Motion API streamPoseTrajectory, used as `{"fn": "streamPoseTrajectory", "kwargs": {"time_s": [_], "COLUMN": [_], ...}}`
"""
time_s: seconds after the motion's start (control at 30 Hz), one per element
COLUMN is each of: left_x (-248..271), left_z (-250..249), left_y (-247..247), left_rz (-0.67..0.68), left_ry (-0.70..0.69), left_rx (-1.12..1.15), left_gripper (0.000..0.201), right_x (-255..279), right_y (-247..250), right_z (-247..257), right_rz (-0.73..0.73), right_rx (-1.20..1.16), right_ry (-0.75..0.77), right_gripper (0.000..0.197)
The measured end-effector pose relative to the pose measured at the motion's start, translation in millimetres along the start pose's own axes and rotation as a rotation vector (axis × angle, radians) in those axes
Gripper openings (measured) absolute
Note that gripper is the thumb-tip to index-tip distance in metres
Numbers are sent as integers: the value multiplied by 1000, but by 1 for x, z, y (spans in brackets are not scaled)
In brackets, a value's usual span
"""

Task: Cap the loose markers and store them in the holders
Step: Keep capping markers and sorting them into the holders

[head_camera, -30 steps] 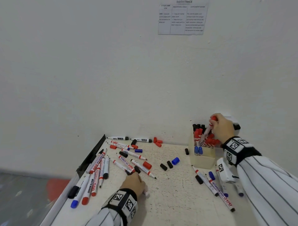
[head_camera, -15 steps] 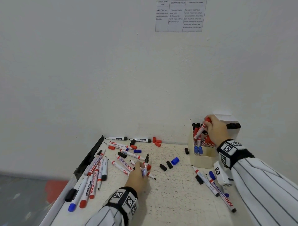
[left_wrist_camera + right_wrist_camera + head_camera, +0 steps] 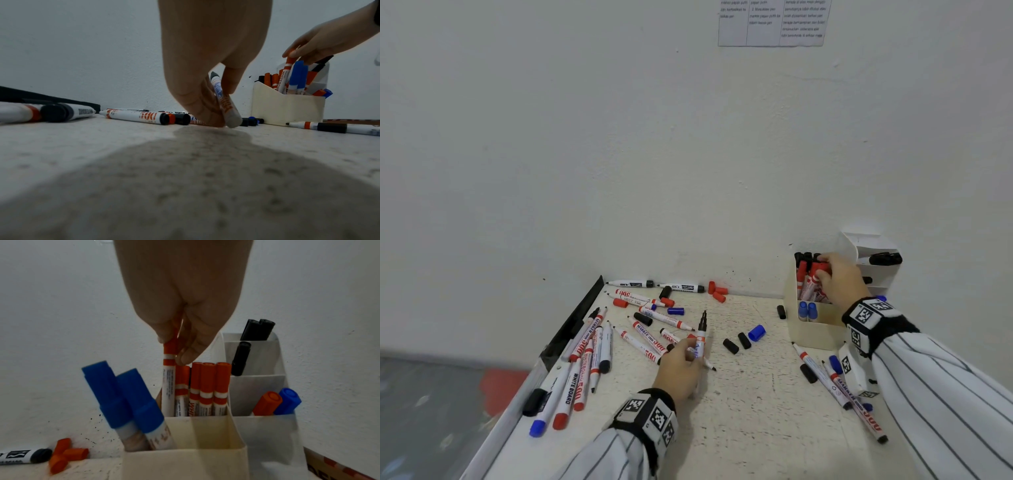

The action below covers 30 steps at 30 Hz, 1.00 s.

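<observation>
The cream rectangular plastic holder (image 3: 812, 330) stood at the far right of the speckled white table (image 3: 756, 411), divided into compartments; its near-left compartment held two blue-capped markers (image 3: 123, 402) leaning left, and the compartment behind them held a row of red-capped whiteboard markers (image 3: 207, 389) standing upright with black-capped ones at the far end; just right of it stood the white tiered plastic holder (image 3: 259, 381), with black markers (image 3: 257, 329) in its upper tiers and one red and one blue cap in its lowest. The right hand (image 3: 839, 277) pinched the red cap of a white-barrelled marker (image 3: 169, 369) between thumb and fingers, its lower end already down inside the red compartment, its cap higher than its neighbours'. The left hand (image 3: 681, 363) gripped an uncapped white marker with a black tip (image 3: 701, 334), tip pointing to the far side, its blunt end near the table; loose markers and red, black and blue caps lay scattered left and right of it. A second earlier the left hand had lain flat among the markers holding none upright, and the right hand had held the red-capped marker higher above the holder; the marker had since sunk deeper.
</observation>
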<state>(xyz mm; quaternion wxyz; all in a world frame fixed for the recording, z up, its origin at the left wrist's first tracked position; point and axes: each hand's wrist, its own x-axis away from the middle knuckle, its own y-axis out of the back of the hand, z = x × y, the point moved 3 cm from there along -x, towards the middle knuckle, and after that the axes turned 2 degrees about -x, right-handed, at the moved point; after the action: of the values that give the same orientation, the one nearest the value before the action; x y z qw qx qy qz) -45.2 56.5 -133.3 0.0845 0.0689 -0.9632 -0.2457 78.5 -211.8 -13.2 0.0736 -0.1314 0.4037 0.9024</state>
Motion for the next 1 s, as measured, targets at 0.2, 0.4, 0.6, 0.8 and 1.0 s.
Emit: {"fn": "streamPoseTrajectory", "kwargs": {"time_s": [0.2, 0.4, 0.6, 0.8, 1.0], "left_x": [1, 1, 0, 1, 1], "left_z": [2, 4, 5, 6, 4], "left_y": [-7, -7, -3, -3, -4], "left_rz": [-15, -53, -115, -119, -98], "left_ry": [4, 17, 49, 56, 51], "left_rx": [67, 96, 50, 32, 35], "left_gripper": [38, 36, 33, 30, 32], "right_x": [2, 6, 17, 19, 24], "right_y": [-3, -12, -8, -4, 4], "right_z": [-3, -3, 7, 3, 11], "right_rz": [-11, 93, 185, 193, 20], "right_rx": [29, 126, 81, 179, 67], "right_ry": [28, 16, 21, 11, 96], "right_gripper": [22, 31, 33, 36, 23]}}
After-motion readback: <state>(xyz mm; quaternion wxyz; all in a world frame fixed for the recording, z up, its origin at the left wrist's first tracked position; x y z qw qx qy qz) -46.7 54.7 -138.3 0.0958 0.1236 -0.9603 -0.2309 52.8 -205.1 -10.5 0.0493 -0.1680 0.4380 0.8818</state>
